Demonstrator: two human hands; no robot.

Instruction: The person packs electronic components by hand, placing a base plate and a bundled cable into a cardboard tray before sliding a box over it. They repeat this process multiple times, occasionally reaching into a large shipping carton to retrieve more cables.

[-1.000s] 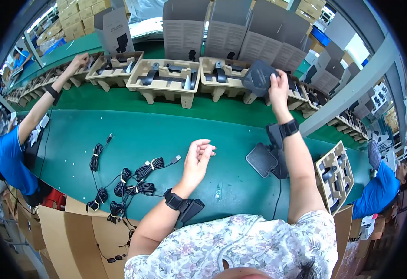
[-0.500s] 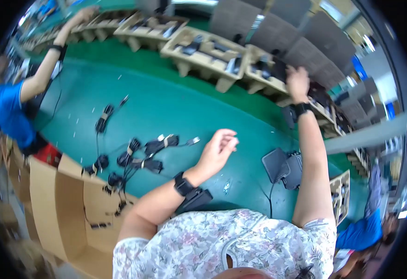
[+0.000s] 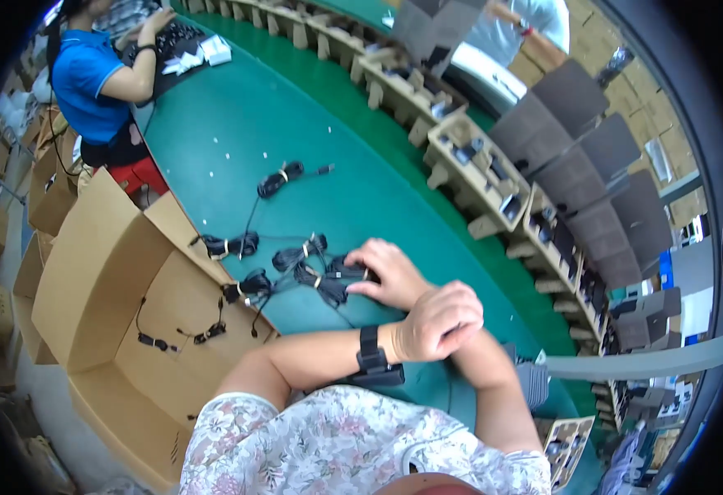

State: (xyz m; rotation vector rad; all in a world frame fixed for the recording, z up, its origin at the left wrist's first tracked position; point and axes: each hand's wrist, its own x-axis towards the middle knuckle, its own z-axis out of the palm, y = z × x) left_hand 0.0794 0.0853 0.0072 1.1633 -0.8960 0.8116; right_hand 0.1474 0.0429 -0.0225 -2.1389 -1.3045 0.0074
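Note:
My right hand [image 3: 394, 277] has crossed past my left arm and reaches the bundled black cable [image 3: 347, 267] on the green table, thumb and fingers around its near end. Just in front of that wrist is my left hand [image 3: 441, 322], its fingers curled closed; whatever they may hold is hidden. Several more tied black cables [image 3: 250, 285] lie to the left of my right hand. Farther off, another cable bundle [image 3: 281, 179] stretches its plug toward the right. A black device [image 3: 378, 376] sits under my left wrist strap, partly covered by the arm.
At the left, a large open cardboard box [image 3: 134, 289] with several cables inside adjoins the table edge. Moulded trays [image 3: 477, 169] of parts line the far right side, beside grey dividers [image 3: 543, 124]. A co-worker in blue [image 3: 89, 78] works at the far left.
My right hand has come from the trays across to the cables. My left hand has curled shut and now overlaps my right wrist. The whole view has turned toward the left.

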